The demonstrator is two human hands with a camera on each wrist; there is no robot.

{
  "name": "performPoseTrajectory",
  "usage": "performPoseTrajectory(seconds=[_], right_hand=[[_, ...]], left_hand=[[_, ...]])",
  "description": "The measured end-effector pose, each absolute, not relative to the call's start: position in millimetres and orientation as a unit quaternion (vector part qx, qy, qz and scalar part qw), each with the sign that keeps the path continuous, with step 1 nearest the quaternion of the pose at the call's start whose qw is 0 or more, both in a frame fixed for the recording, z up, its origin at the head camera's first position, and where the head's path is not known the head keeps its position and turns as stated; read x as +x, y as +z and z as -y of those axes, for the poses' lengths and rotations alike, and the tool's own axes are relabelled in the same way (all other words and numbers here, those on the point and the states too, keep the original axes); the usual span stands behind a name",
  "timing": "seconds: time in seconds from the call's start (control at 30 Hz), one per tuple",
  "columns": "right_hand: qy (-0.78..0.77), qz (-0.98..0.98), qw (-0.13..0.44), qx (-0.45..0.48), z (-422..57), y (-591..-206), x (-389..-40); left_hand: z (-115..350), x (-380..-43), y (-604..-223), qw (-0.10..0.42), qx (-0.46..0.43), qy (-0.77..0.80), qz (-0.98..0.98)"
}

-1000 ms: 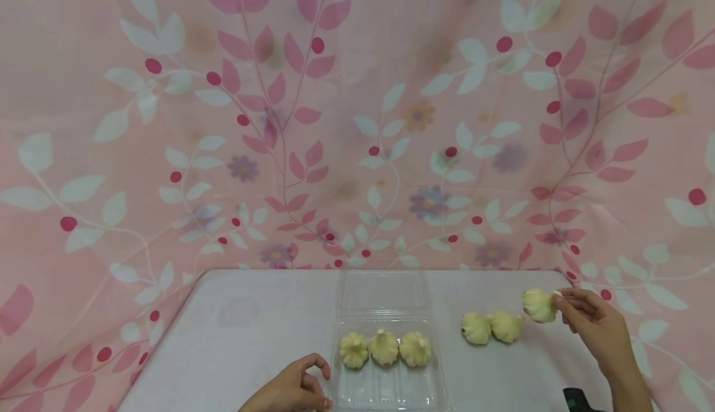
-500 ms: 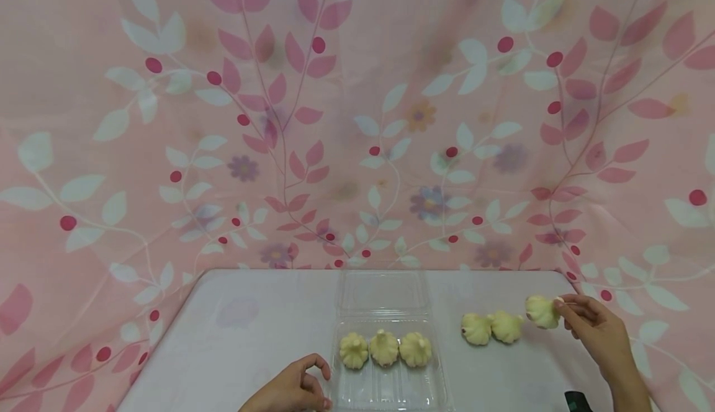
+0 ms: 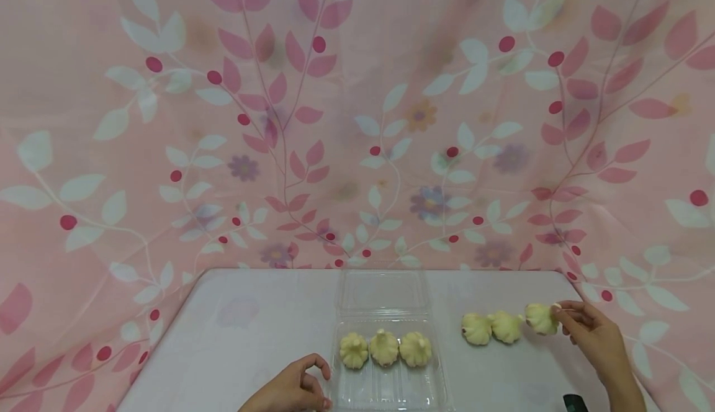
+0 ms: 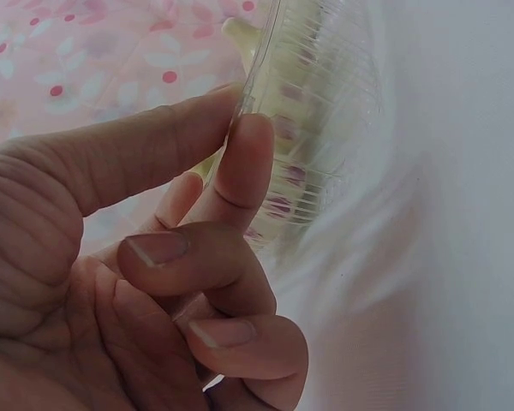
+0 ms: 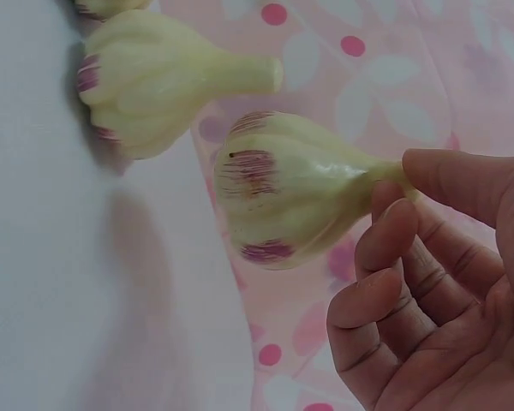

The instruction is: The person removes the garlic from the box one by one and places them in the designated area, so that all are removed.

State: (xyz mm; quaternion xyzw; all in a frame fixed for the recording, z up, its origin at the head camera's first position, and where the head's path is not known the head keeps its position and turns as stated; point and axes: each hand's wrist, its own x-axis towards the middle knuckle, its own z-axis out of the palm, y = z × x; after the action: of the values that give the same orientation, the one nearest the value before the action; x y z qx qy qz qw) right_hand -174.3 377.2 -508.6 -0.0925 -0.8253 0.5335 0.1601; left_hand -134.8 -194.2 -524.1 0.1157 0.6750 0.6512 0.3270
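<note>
My right hand (image 3: 594, 337) pinches a garlic bulb (image 3: 539, 319) by its stem, between thumb and forefinger. Pale with purple streaks, that bulb (image 5: 278, 193) hangs over the table in the right wrist view, apart from its neighbour. Two more bulbs, one at the left (image 3: 476, 329) and one at the right (image 3: 506, 327), lie side by side nearer the container. Three bulbs stand in a row, stems up, in the far half of a clear plastic clamshell container (image 3: 385, 393). My left hand (image 3: 290, 387) pinches that container's left rim between thumb and forefinger; its other fingers (image 4: 248, 347) are curled.
The container's clear lid (image 3: 383, 291) is folded back on the white table (image 3: 246, 331). A dark object (image 3: 574, 403) shows at the lower edge by my right forearm. Behind the table hangs a pink flowered cloth (image 3: 357, 120).
My right hand has come down a little toward the table with the garlic bulb. The left hand and the container have stayed put.
</note>
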Motion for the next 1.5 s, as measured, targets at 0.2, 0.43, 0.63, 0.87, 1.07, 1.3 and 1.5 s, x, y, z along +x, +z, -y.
performPoseTrajectory(seconds=[0.2, 0.43, 0.63, 0.87, 1.07, 1.3, 1.5], right_hand=[[0.541, 0.823, 0.145, -0.094, -377.4, -511.9, -173.2], [0.533, 0.827, 0.137, -0.112, -377.9, -518.8, -175.2], [0.513, 0.842, 0.138, -0.096, -377.0, -524.7, -176.7], [0.484, 0.86, 0.131, -0.094, -374.9, -528.8, -177.2], [0.461, 0.873, 0.103, -0.122, -374.3, -531.4, -178.9], [0.447, 0.879, 0.102, -0.129, -371.8, -532.0, -179.5], [0.45, 0.878, 0.095, -0.135, -372.0, -532.8, -179.5]], left_hand=[[194.3, -134.8, -522.9, 0.328, 0.12, 0.651, -0.674], [194.2, -134.3, -522.9, 0.328, 0.114, 0.648, -0.678], [194.3, -134.3, -524.4, 0.331, 0.108, 0.646, -0.679], [194.5, -134.5, -524.5, 0.332, 0.109, 0.648, -0.676], [193.5, -134.3, -523.1, 0.33, 0.107, 0.647, -0.68], [192.4, -133.5, -520.7, 0.323, 0.105, 0.644, -0.685], [191.6, -133.1, -520.0, 0.321, 0.103, 0.643, -0.688]])
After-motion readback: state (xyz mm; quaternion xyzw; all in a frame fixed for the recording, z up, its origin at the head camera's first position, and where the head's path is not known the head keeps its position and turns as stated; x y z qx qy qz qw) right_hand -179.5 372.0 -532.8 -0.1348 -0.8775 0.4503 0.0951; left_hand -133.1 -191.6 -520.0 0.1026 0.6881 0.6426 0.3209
